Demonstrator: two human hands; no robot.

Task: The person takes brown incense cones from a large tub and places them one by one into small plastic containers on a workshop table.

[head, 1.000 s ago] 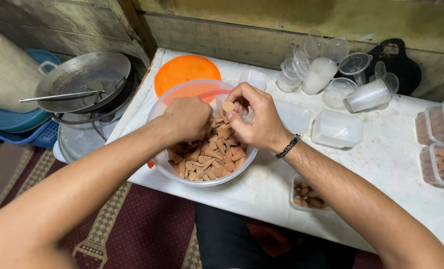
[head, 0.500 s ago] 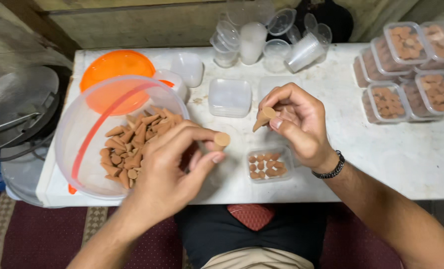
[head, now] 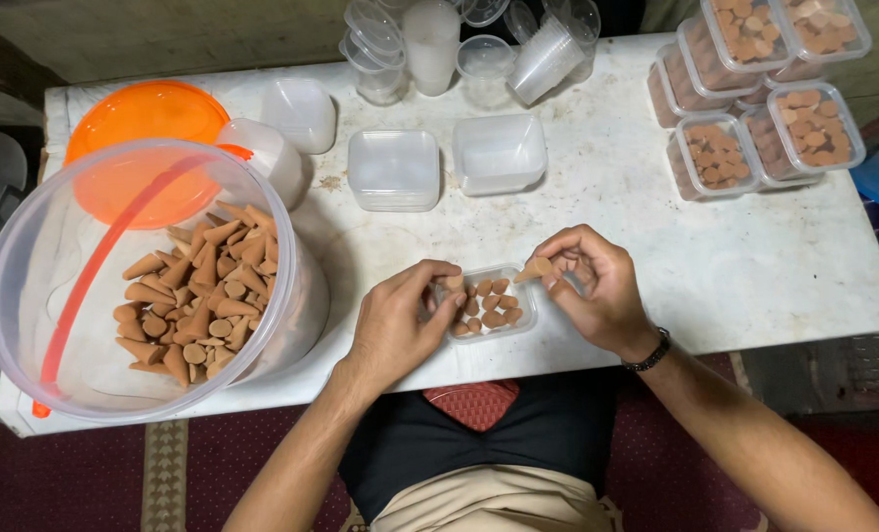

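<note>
A small clear plastic box (head: 489, 307) sits at the near edge of the white table (head: 656, 207), partly filled with brown cones standing on end. My left hand (head: 397, 320) rests at the box's left side and pinches a brown cone at its fingertips. My right hand (head: 587, 286) hovers at the box's right corner, holding another brown cone (head: 535, 268) between thumb and fingers. A black band circles my right wrist. To the left stands a large clear bucket (head: 124, 286) holding several loose brown cones.
An orange lid (head: 144, 123) lies behind the bucket. Two empty clear boxes (head: 394, 167) stand mid-table. Stacked cups and lids (head: 518, 49) are at the back. Filled, lidded boxes (head: 765, 108) are piled at the right.
Both hands left the bucket with cones and came down to the small box at the table's front edge. The camera view shifted right, so the bucket is now at the left.
</note>
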